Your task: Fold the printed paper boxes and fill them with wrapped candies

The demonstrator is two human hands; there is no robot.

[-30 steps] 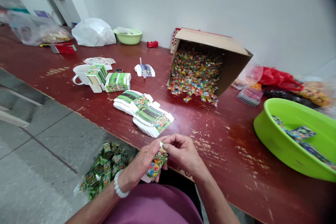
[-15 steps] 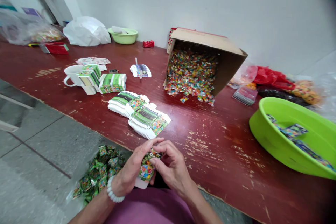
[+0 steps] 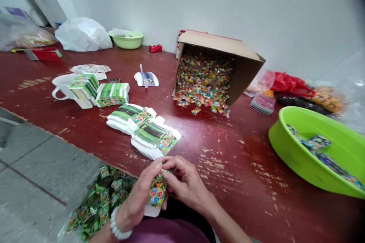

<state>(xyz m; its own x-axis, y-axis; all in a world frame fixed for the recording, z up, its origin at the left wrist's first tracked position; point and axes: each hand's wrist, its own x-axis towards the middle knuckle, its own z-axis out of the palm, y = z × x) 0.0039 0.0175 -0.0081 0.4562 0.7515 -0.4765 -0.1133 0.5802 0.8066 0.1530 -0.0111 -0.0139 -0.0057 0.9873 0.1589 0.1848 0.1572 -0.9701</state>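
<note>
Between both hands, over the near table edge, is a small printed green card box [image 3: 156, 191] with colourful pictures and a white flap hanging open at its lower end. My left hand [image 3: 144, 186], a pale bead bracelet at its wrist, is closed around the box's left side. The fingers and thumb of my right hand [image 3: 184, 182] pinch the box's upper end, which they partly hide. Just beyond the hands lie fanned stacks of flat green-and-white cartons [image 3: 155, 138]. Down to the left, a clear bag [image 3: 98, 201] holds many filled green packs.
A tipped cardboard box [image 3: 222, 40] spills small wrapped candies [image 3: 203, 83] onto the red table [image 3: 228, 148]. At the right stands a green basin [image 3: 285, 140] with printed packs. A white mug [image 3: 61, 85] and bundled cartons [image 3: 112, 94] are at left.
The view has shifted slightly, so the table things appear further left. Both hands sit a little lower in the picture, still holding the card box, with the right fingers still at its upper end.
</note>
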